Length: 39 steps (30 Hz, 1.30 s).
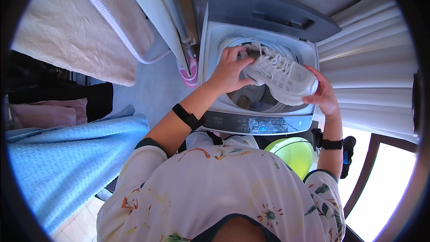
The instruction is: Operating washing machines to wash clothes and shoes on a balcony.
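A white lace-up sneaker (280, 74) is held over the open tub of a top-loading washing machine (258, 123). My right hand (320, 90) grips the toe end, fingers on top and thumb near the sole. At the heel and ankle opening is my left hand (233, 69), its fingers curled at the collar and its thumb apart; how firmly it holds cannot be told. Below the shoe, part of the drum shows with a brownish item (243, 102) inside, too unclear to name. The machine's dark lid (268, 15) stands raised behind the tub.
White curtains (366, 77) hang at the right. A yellow-green basin (292, 154) is near my right arm. On the left are a light blue towel (77, 161), a beige towel (87, 33) and a folded white frame (158, 13), with pink-and-white footwear (190, 70) by its lower end.
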Each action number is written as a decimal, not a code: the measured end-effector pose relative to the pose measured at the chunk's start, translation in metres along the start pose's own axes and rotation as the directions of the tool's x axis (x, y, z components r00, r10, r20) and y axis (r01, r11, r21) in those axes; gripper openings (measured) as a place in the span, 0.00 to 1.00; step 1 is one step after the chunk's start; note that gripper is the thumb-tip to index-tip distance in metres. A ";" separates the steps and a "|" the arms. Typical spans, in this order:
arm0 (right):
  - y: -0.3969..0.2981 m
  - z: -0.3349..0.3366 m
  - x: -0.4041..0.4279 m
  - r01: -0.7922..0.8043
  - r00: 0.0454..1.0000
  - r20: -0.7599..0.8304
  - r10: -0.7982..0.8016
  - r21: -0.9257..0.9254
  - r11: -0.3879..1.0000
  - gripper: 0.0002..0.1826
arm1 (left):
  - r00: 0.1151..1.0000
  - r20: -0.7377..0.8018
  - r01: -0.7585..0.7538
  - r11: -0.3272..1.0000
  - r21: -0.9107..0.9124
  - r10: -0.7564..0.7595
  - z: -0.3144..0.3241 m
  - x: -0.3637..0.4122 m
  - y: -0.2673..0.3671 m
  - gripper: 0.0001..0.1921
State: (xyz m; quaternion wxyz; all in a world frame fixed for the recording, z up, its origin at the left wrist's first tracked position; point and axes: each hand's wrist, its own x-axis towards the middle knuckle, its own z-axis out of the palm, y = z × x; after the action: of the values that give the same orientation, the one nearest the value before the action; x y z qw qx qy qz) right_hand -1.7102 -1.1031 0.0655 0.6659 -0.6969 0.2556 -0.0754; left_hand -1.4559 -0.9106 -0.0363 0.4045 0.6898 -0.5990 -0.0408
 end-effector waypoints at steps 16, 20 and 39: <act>0.050 -0.025 0.088 -0.203 0.971 0.178 0.163 0.238 0.950 0.33 | 0.981 -0.176 0.087 0.996 0.022 -0.082 -0.170 -0.049 0.067 0.13; 0.099 0.004 0.159 -0.455 0.845 0.196 0.497 -0.224 0.862 0.33 | 0.839 -0.313 0.396 0.893 -0.213 -0.446 -0.187 -0.093 0.066 0.12; 0.483 0.149 0.146 -0.091 0.811 0.024 0.585 -0.982 0.168 0.47 | 0.030 -0.217 0.918 0.113 -0.381 -0.976 -0.131 -0.248 0.072 0.12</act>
State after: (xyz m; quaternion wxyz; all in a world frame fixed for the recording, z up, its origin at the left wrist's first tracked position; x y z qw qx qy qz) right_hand -1.6416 -1.0286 -0.4508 0.1396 -0.8713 0.2573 0.3940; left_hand -1.5107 -0.6276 -0.0109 0.4372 0.8711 0.1184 -0.1898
